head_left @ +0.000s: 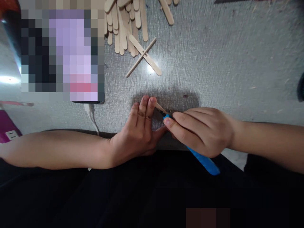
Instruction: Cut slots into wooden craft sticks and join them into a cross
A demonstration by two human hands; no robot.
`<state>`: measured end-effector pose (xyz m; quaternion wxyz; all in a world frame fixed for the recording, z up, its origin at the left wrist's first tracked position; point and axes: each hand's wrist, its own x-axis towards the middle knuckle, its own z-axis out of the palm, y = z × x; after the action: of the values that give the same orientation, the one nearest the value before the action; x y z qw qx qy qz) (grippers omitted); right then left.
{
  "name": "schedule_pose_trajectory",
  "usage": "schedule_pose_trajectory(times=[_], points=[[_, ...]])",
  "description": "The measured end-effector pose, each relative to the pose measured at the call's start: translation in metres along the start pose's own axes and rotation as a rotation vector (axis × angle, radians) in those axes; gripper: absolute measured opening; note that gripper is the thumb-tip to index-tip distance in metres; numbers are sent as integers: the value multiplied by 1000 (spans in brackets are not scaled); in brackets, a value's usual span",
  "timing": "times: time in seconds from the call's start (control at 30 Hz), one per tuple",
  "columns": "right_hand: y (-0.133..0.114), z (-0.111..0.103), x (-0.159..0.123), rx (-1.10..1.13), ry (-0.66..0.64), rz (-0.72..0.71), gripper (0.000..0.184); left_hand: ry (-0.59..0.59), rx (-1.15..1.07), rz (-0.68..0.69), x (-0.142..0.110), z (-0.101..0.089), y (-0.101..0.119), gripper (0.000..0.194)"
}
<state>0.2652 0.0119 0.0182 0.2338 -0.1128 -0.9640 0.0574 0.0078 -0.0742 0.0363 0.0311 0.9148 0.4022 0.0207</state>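
My right hand (201,131) is closed round a blue utility knife (204,161), its handle slanting down to the right out of my grip. The knife's dark tip meets a thin wooden craft stick (160,107) near the tabletop. My left hand (140,129) presses that stick down under its fingertips, thumb stretched toward the right hand; most of the stick is hidden. Beyond my hands, one thin stick (134,67) lies crossed over a flat craft stick (153,65); a small slot or notch shows where they meet.
A heap of craft sticks (122,31) lies at the far side of the grey textured table (225,63), another stick (167,12) to its right. At left are a blurred-out phone-like object with a white cable (92,118) and a purple thing with a socket (7,125).
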Motion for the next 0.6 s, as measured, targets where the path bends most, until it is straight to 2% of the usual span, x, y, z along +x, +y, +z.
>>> schedule_pose_trajectory(times=[0.3,0.6], points=[[1,0,-3,20,4,-3,18,-10,-59,-24,-4,2,0,83],[4,-4,2,51,5,-15,22,14,23,2,-2,2,0,82]])
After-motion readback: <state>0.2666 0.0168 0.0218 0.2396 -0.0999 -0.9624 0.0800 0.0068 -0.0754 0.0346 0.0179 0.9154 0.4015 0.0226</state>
